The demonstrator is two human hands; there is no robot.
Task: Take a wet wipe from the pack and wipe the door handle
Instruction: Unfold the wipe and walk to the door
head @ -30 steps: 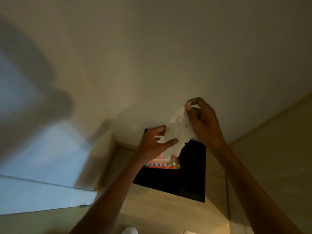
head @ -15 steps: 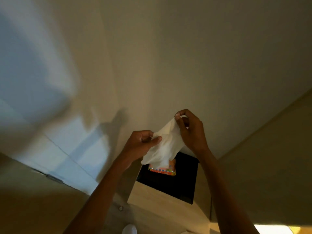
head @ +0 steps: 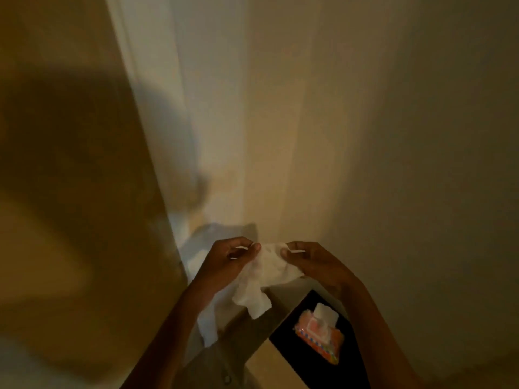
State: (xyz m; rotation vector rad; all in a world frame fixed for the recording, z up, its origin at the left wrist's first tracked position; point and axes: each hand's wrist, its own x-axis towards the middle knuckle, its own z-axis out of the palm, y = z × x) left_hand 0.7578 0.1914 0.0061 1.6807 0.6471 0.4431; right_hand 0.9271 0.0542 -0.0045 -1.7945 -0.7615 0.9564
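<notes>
Low in the middle of the frame, a person holds a white wet wipe (head: 265,272) stretched between two bare hands. The left hand (head: 224,265) pinches the wipe's upper left edge between thumb and fingertips, and the right hand (head: 314,262) pinches its upper right edge the same way, so both hands are closed tight on the cloth. The wipe is crumpled across the top and hangs in a loose fold that trails down toward the lower centre, clear of everything beneath it. Below and to the right of the hands, toward the lower right of the frame, the pack of wipes (head: 320,332) lies on a black surface (head: 289,329); it is orange and pink with a white flap standing up at its top, and it sits well apart from the hanging cloth. The black surface is set into a pale wooden top (head: 269,363) that runs along the bottom of the frame. Behind the hands rises a light wall (head: 393,136), dim and yellowish, with a brighter vertical band through the middle. The left side of the frame is filled by a brownish door panel (head: 70,192), blurred and crossed by a large dark shadow. The door handle cannot be made out in this blur.
</notes>
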